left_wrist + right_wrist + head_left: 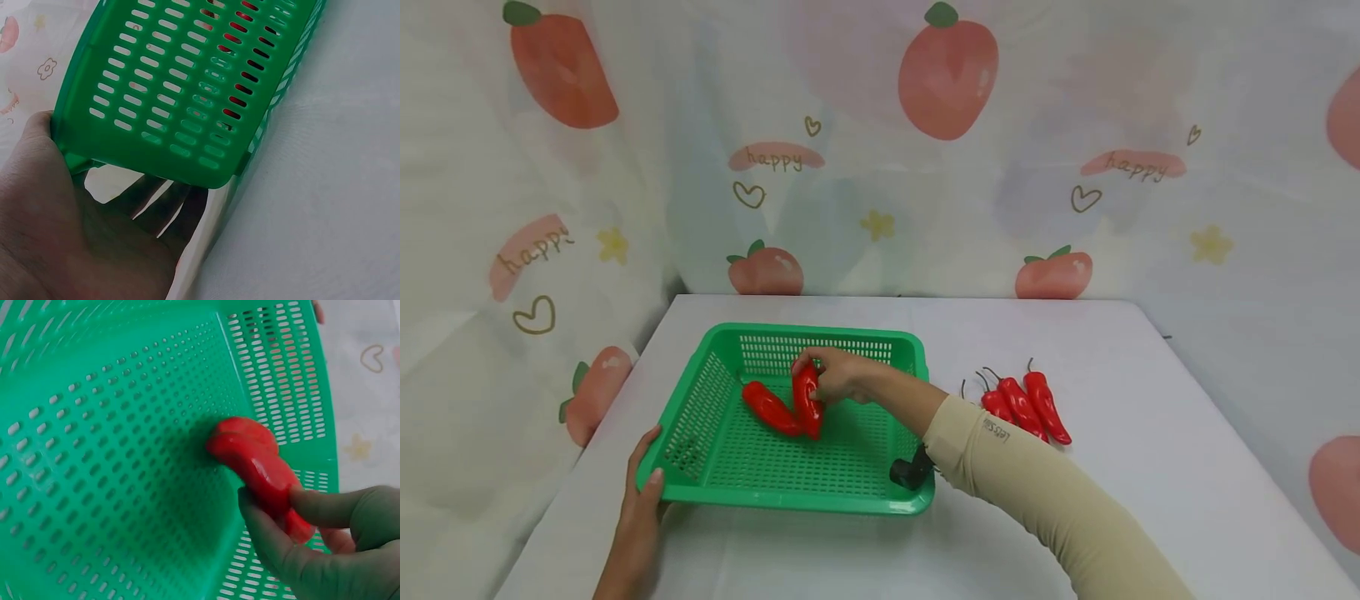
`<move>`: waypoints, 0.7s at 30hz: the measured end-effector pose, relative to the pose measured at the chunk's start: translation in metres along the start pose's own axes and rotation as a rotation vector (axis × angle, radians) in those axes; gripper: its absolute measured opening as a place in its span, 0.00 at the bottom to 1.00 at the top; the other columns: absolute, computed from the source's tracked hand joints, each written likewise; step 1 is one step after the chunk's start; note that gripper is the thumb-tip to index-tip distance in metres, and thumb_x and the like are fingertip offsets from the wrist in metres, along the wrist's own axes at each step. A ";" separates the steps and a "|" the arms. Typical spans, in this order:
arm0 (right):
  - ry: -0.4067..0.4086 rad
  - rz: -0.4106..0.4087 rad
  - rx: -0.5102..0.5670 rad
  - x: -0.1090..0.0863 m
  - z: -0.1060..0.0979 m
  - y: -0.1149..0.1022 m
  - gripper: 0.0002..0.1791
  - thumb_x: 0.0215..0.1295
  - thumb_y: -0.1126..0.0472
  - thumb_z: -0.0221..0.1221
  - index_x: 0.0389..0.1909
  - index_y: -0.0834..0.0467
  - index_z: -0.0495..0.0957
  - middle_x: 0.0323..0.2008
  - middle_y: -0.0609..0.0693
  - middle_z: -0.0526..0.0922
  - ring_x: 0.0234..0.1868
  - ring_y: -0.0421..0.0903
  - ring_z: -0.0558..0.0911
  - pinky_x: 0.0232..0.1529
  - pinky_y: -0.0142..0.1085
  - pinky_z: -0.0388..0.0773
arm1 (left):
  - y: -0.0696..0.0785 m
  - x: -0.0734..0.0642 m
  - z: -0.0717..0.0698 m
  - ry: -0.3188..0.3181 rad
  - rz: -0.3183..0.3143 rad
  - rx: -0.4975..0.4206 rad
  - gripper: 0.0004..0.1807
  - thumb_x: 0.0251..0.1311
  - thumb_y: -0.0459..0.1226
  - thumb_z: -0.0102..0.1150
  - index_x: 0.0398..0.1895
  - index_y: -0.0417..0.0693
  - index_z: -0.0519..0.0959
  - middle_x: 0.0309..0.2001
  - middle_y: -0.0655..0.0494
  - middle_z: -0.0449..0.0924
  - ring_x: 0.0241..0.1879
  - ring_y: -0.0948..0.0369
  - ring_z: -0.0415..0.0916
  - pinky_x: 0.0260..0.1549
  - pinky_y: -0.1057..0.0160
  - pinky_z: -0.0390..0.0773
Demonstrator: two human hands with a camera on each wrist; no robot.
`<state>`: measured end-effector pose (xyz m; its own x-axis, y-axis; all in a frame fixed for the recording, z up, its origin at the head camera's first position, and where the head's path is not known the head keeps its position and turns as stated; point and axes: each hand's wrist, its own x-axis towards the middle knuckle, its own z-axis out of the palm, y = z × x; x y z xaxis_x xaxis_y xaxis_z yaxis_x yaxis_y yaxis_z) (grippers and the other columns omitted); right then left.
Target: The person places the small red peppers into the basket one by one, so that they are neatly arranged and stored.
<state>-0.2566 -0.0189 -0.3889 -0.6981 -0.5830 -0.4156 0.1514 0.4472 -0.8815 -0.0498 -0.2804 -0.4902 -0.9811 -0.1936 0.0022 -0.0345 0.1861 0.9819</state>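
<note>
Green perforated plastic basket [782, 499], rim held by left grip [642, 504]. Glossy red elongated pepper [806, 408], pinched in right grip [844, 375].

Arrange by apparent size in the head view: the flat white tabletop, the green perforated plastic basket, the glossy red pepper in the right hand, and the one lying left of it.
1. White tabletop
2. Green basket
3. Held pepper and lying pepper, unranked: they look alike, and the right hand partly covers one.
</note>
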 end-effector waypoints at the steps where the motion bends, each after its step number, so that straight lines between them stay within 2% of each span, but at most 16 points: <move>1: 0.009 0.009 0.007 0.001 0.000 0.002 0.25 0.62 0.84 0.58 0.55 0.58 0.77 0.51 0.57 0.76 0.53 0.56 0.77 0.45 0.50 0.83 | -0.001 0.001 0.000 0.001 0.003 -0.004 0.30 0.85 0.50 0.31 0.84 0.75 0.40 0.80 0.48 0.41 0.66 0.65 0.55 0.50 0.79 0.65; 4: 0.015 0.029 0.020 0.005 0.000 0.007 0.25 0.63 0.84 0.58 0.55 0.58 0.78 0.52 0.57 0.75 0.52 0.56 0.78 0.46 0.49 0.83 | -0.002 0.001 0.000 0.002 0.005 -0.001 0.30 0.85 0.50 0.31 0.84 0.74 0.40 0.79 0.48 0.41 0.65 0.66 0.56 0.50 0.79 0.65; 15: -0.056 0.040 0.113 0.018 0.015 0.022 0.25 0.65 0.83 0.56 0.58 0.58 0.79 0.52 0.57 0.76 0.49 0.54 0.81 0.48 0.48 0.82 | 0.000 -0.001 0.003 0.002 0.022 0.001 0.30 0.85 0.48 0.31 0.84 0.72 0.40 0.79 0.49 0.42 0.66 0.64 0.56 0.51 0.78 0.65; 21: -0.043 0.012 0.108 0.024 0.019 0.021 0.25 0.64 0.83 0.58 0.58 0.58 0.79 0.49 0.58 0.79 0.46 0.52 0.82 0.47 0.46 0.83 | 0.003 0.000 0.002 0.014 -0.011 0.038 0.30 0.85 0.50 0.30 0.84 0.75 0.39 0.80 0.48 0.40 0.70 0.48 0.53 0.50 0.79 0.64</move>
<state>-0.2575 -0.0364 -0.4217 -0.6659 -0.6073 -0.4333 0.2355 0.3800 -0.8945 -0.0502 -0.2782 -0.4878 -0.9779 -0.2091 -0.0055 -0.0525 0.2199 0.9741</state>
